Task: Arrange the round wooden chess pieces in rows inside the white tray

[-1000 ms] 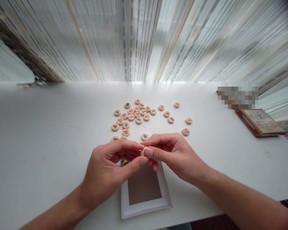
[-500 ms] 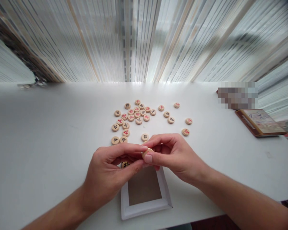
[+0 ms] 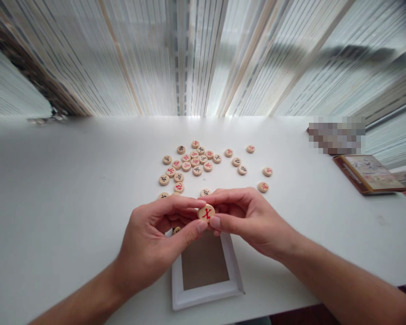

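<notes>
Between the fingertips of both hands is a round wooden Chinese chess piece (image 3: 206,213), its face with a red character turned toward me. My left hand (image 3: 165,234) pinches it from the left with thumb and forefinger. From the right, my right hand (image 3: 245,221) grips the same piece. Below the hands lies a box tray with a white rim (image 3: 208,295) and a brown-grey floor; its far end is hidden by the hands. A dark-lettered piece (image 3: 177,230) shows partly behind my left thumb.
Many loose chess pieces with red or black characters, such as a red one (image 3: 263,187), lie scattered beyond the hands on the white table (image 3: 88,189). At the right is a brown printed box (image 3: 368,174). A striped curtain (image 3: 203,58) hangs along the back edge.
The held piece has been turned so its red character now faces me. My left thumb has shifted off its front. The view has moved slightly.
</notes>
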`<state>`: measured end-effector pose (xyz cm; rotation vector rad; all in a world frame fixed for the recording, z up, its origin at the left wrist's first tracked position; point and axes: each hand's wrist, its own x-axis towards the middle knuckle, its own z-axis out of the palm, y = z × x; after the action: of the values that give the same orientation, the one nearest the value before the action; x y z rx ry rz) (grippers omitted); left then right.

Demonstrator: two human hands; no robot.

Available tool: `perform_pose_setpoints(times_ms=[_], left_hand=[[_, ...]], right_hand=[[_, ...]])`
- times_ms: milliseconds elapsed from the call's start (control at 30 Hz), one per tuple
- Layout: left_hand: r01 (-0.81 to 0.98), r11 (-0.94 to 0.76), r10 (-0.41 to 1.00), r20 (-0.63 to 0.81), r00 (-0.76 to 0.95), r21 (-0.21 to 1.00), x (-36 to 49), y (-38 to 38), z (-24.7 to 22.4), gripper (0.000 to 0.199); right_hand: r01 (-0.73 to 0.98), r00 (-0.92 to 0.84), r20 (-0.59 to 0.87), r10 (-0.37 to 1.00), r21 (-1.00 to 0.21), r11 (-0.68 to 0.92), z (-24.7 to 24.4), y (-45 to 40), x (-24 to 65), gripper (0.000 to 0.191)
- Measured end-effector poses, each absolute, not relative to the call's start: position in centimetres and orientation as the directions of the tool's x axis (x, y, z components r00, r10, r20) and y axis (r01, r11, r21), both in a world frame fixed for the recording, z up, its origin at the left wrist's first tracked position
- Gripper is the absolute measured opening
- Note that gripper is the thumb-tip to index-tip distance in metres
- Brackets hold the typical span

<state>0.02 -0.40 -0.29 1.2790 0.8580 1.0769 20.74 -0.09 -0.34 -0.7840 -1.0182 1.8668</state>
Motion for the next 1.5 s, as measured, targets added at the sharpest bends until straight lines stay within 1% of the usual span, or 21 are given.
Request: perform_pose_setpoints(times_ms=[167,400,633,833,933,1000,1100,1233,1400,1500], left_hand=[[-0.146,-0.011,0.96,0.051,0.275,0.989,0.1,-0.3,-0.1,0.023],[-0.195,0.038,0.956,0.021,0.292,0.98,0.1,-0.2,0.3,0.022],[-0.225,0.072,0.954,-0.001,0.298,0.972,0.4,-0.3,0.5,0.02],[-0.218,0.121,0.958,-0.057,0.281,0.968,0.3,-0.4,0.4,0.016],[-0.214,0.138,0.954,-0.072,0.292,0.967,0.2,-0.3,0.2,0.018],[-0.218,0.138,0.952,-0.069,0.299,0.966,0.3,-0.1,0.1,0.016],[-0.2,0.106,0.956,-0.045,0.289,0.974,0.3,-0.1,-0.1,0.011],[-0.114,-0.018,0.972,0.044,0.233,0.993,0.2,-0.4,-0.4,0.011],[0.001,-0.192,0.962,0.188,0.196,0.981,-0.1,-0.7,-0.9,0.026],[0.03,-0.248,0.951,0.238,0.198,0.968,-0.2,-0.7,-1.1,0.03]], right_hand=[[-0.43,-0.449,-0.13,0.884,-0.835,-0.342,-1.0,-0.2,20.7,0.035],[-0.41,-0.416,-0.14,0.898,-0.853,-0.323,-0.6,-0.2,20.5,0.039],[-0.4,-0.417,-0.074,0.906,-0.88,-0.256,-0.5,0.0,20.8,0.028],[-0.382,-0.407,-0.044,0.912,-0.899,-0.214,-0.7,0.0,20.9,0.029],[-0.375,-0.39,-0.028,0.92,-0.908,-0.186,-0.6,-0.1,20.8,0.031],[-0.369,-0.372,-0.019,0.928,-0.914,-0.167,-0.6,-0.1,20.8,0.031],[-0.362,-0.344,-0.004,0.939,-0.922,-0.136,-0.6,-0.3,20.8,0.03],[-0.323,-0.293,-0.001,0.956,-0.941,-0.1,-0.8,-0.5,20.8,0.027],[-0.255,-0.24,0.05,0.97,-0.967,-0.013,-1.0,-0.6,20.8,0.021],[-0.233,-0.215,0.099,0.972,-0.971,0.047,-1.2,-0.5,20.7,0.021]])
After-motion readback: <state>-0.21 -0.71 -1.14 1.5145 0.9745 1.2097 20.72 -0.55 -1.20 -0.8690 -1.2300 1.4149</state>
